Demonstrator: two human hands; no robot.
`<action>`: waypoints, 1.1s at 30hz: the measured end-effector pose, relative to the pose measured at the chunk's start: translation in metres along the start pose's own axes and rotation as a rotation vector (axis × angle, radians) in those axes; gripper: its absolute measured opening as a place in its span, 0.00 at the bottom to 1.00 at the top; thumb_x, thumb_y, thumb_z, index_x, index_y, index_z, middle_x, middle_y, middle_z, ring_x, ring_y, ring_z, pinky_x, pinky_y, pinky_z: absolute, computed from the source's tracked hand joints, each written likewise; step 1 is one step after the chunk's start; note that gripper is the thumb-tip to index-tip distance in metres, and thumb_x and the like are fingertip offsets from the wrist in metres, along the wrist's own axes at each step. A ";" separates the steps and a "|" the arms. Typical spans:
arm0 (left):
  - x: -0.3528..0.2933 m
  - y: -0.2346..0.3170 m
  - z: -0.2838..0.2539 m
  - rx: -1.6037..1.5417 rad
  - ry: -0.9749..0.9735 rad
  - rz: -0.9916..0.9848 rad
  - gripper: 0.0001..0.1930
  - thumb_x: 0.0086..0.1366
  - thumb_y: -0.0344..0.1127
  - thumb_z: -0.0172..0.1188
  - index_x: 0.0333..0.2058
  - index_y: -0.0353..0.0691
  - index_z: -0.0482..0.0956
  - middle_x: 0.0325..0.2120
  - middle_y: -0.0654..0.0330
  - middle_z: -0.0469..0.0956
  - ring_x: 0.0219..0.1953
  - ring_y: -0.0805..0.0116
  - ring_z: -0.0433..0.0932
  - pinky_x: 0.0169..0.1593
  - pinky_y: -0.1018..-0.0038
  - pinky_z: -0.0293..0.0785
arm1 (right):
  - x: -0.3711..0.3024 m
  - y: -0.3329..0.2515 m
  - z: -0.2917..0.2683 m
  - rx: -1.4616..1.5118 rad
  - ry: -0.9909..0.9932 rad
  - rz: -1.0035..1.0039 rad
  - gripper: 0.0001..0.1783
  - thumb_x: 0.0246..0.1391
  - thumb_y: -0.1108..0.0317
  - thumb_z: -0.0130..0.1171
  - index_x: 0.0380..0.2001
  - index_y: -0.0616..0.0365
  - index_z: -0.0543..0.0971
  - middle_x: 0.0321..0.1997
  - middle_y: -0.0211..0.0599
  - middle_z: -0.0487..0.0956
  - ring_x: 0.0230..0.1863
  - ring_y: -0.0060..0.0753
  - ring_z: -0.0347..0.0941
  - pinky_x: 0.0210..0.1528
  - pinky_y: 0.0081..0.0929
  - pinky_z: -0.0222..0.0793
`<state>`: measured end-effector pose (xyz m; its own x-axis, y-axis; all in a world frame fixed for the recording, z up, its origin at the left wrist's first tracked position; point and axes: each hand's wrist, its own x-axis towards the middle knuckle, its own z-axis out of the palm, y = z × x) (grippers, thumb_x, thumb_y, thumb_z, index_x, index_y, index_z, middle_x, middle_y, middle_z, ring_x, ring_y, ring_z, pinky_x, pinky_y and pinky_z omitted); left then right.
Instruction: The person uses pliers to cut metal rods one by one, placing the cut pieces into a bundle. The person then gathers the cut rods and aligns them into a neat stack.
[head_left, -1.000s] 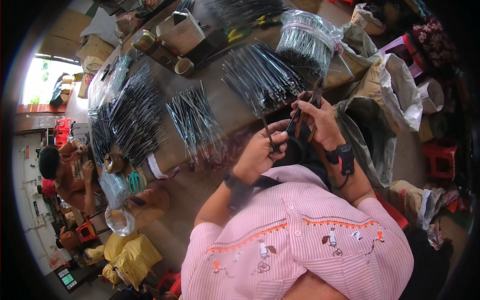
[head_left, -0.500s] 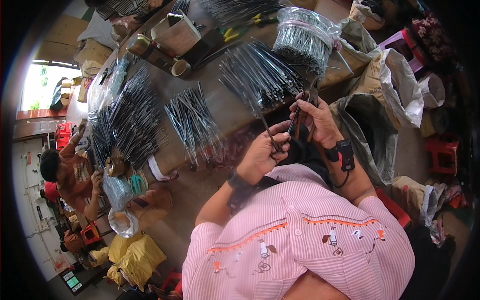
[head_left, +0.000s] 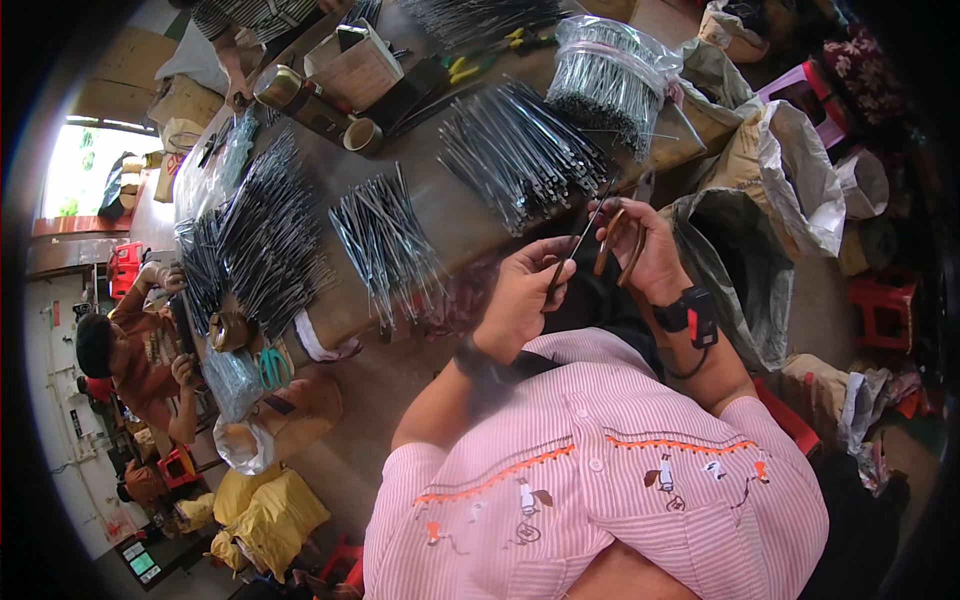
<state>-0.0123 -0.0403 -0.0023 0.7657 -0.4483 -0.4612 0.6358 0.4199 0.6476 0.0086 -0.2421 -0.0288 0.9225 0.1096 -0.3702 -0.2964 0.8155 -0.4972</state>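
Observation:
My left hand (head_left: 520,300) pinches the lower end of a thin dark metal cable tie (head_left: 581,240) between thumb and fingers. It slants up to the right, its upper part by the fingertips of my right hand (head_left: 652,252). That hand is closed round a pair of pliers with brown handles (head_left: 633,256); the handles hang toward me, and I cannot make out the jaws. Just beyond both hands, a thick pile of dark metal cable ties (head_left: 520,150) lies at the table's edge. Left of it is a smaller pile (head_left: 385,240), its ends overhanging the edge.
On the table (head_left: 440,235) are a larger pile of ties (head_left: 268,235), a plastic-wrapped bundle (head_left: 612,85), an open box (head_left: 352,68), a cup (head_left: 361,136) and teal-handled scissors (head_left: 274,368). Open sacks (head_left: 735,270) stand at right. Another person (head_left: 150,345) works at far left.
The pliers have turned in my right hand, so the handles now show below the fingers. My left hand's strip no longer points up toward the pile. The person at left has moved their hands.

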 end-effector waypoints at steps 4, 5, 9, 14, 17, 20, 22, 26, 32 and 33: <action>-0.004 0.002 0.001 0.216 0.068 0.142 0.12 0.62 0.27 0.61 0.45 0.37 0.80 0.24 0.70 0.76 0.21 0.85 0.68 0.22 0.86 0.62 | -0.009 -0.002 -0.012 0.285 0.078 0.131 0.15 0.56 0.68 0.50 0.32 0.74 0.77 0.42 0.57 0.79 0.47 0.51 0.76 0.57 0.37 0.71; -0.005 0.003 0.002 0.277 0.102 0.173 0.11 0.62 0.27 0.61 0.44 0.36 0.80 0.25 0.70 0.76 0.22 0.84 0.68 0.23 0.86 0.63 | -0.013 -0.003 -0.014 0.327 0.107 0.148 0.16 0.56 0.68 0.49 0.32 0.75 0.76 0.42 0.58 0.79 0.47 0.51 0.76 0.58 0.38 0.70; -0.007 0.004 0.006 0.550 0.190 0.374 0.09 0.61 0.26 0.61 0.40 0.33 0.81 0.28 0.67 0.75 0.25 0.81 0.71 0.27 0.84 0.67 | -0.032 -0.008 -0.013 0.341 -0.167 0.391 0.15 0.55 0.68 0.48 0.37 0.70 0.77 0.48 0.61 0.77 0.48 0.55 0.76 0.52 0.39 0.75; -0.007 0.008 0.006 0.782 0.213 0.556 0.09 0.59 0.24 0.60 0.39 0.32 0.82 0.30 0.63 0.75 0.32 0.77 0.74 0.38 0.80 0.70 | -0.049 -0.005 -0.007 -0.310 -0.259 0.331 0.29 0.41 0.77 0.52 0.52 0.60 0.65 0.47 0.54 0.77 0.37 0.43 0.78 0.33 0.28 0.77; -0.008 0.009 0.007 0.814 0.216 0.595 0.09 0.59 0.23 0.60 0.39 0.33 0.82 0.29 0.62 0.74 0.33 0.77 0.74 0.39 0.81 0.69 | -0.049 0.000 -0.008 -0.714 -0.248 0.218 0.28 0.45 0.76 0.54 0.53 0.59 0.66 0.43 0.43 0.75 0.39 0.35 0.74 0.39 0.26 0.75; -0.009 0.009 0.007 0.823 0.222 0.623 0.09 0.59 0.22 0.59 0.39 0.33 0.81 0.28 0.62 0.73 0.32 0.76 0.73 0.38 0.80 0.69 | -0.043 0.001 -0.010 -1.116 -0.320 0.068 0.31 0.46 0.75 0.53 0.58 0.56 0.65 0.43 0.38 0.72 0.41 0.32 0.72 0.42 0.29 0.73; -0.009 0.010 0.007 0.842 0.238 0.638 0.09 0.58 0.21 0.59 0.38 0.33 0.80 0.28 0.61 0.71 0.31 0.73 0.72 0.36 0.79 0.68 | -0.042 0.002 -0.010 -1.297 -0.353 -0.050 0.32 0.46 0.76 0.53 0.58 0.56 0.66 0.43 0.39 0.73 0.41 0.35 0.73 0.44 0.31 0.73; -0.007 0.008 0.005 0.816 0.234 0.638 0.09 0.58 0.20 0.59 0.38 0.33 0.80 0.28 0.60 0.71 0.31 0.73 0.72 0.36 0.79 0.68 | -0.041 -0.002 -0.006 -1.544 -0.325 -0.256 0.28 0.44 0.75 0.54 0.53 0.57 0.71 0.42 0.47 0.76 0.40 0.46 0.75 0.43 0.35 0.72; -0.005 0.003 0.004 0.822 0.234 0.587 0.08 0.59 0.22 0.58 0.39 0.32 0.79 0.28 0.61 0.72 0.31 0.74 0.72 0.37 0.79 0.69 | -0.042 -0.009 -0.002 -1.701 -0.253 -0.333 0.14 0.45 0.69 0.54 0.38 0.55 0.77 0.29 0.51 0.77 0.31 0.56 0.74 0.34 0.41 0.70; -0.005 0.003 0.004 0.830 0.232 0.574 0.08 0.60 0.22 0.58 0.39 0.32 0.80 0.29 0.62 0.72 0.32 0.75 0.73 0.38 0.79 0.69 | -0.042 -0.009 -0.002 -1.713 -0.253 -0.347 0.12 0.45 0.68 0.54 0.36 0.55 0.77 0.27 0.51 0.77 0.30 0.56 0.74 0.33 0.42 0.70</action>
<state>-0.0147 -0.0402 0.0042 0.9883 -0.1526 0.0010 -0.0308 -0.1928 0.9808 -0.0283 -0.2552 -0.0103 0.9565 0.2889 -0.0418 0.1538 -0.6205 -0.7689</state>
